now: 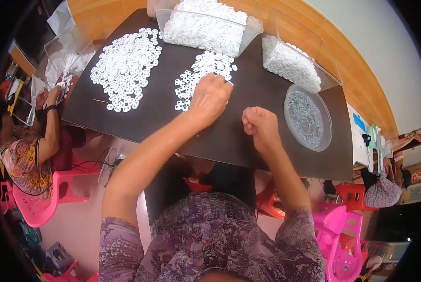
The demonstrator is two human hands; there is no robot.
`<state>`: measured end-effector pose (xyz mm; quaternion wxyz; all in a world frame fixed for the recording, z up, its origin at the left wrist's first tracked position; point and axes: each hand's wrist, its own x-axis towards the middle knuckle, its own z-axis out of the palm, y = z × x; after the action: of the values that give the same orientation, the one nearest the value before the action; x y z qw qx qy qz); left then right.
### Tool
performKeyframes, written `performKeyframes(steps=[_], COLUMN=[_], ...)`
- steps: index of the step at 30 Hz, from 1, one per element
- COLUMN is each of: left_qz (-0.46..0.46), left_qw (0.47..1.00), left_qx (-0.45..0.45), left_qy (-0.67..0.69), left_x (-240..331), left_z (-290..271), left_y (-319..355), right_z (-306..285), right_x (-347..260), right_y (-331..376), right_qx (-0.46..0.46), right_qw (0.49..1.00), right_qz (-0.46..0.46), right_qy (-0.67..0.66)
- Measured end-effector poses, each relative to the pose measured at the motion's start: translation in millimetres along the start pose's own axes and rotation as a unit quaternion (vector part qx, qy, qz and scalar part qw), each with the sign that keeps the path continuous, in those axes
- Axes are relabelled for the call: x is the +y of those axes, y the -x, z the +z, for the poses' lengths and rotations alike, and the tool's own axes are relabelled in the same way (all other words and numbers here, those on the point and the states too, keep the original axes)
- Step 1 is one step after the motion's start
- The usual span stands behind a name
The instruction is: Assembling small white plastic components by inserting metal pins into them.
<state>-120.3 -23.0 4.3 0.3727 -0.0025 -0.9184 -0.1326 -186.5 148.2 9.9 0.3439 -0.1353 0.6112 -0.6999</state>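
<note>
My left hand (211,97) is closed over the near right side of a small spread of white plastic pieces (205,64). Its fingers curl downward, and what they hold is hidden behind the knuckles. To the right, my right hand (261,123) hovers by the table's near part with thumb and fingers pinched together; anything between them is too small to make out. Beside it stands a round transparent dish (330,126) filled with small grey metal parts (305,117). Many of the white pieces show two holes.
A larger pile of white pieces (126,66) lies on the dark table (166,122) at left, near a thin yellowish stick (100,100). Behind stand a transparent bin (251,40) and a tilted container (330,70), both holding white pieces. Another person (32,145) works at far left.
</note>
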Motion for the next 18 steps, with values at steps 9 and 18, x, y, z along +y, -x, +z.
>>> performKeyframes(steps=[9, 18], left_qz=[0.191, 0.189], left_qw=[0.945, 0.947], left_qx=[-0.108, -0.170], left_qy=[-0.244, -0.194], left_x=[-12.7, -6.0], left_z=[42.5, 52.8], left_y=[-44.6, -59.0], right_z=[-6.3, -10.9], right_x=[3.0, 5.3], right_y=[-2.8, -2.9], right_qx=[-0.019, -0.018], right_qw=[0.997, 0.997], right_qz=[0.003, -0.003], right_qy=[-0.074, -0.069])
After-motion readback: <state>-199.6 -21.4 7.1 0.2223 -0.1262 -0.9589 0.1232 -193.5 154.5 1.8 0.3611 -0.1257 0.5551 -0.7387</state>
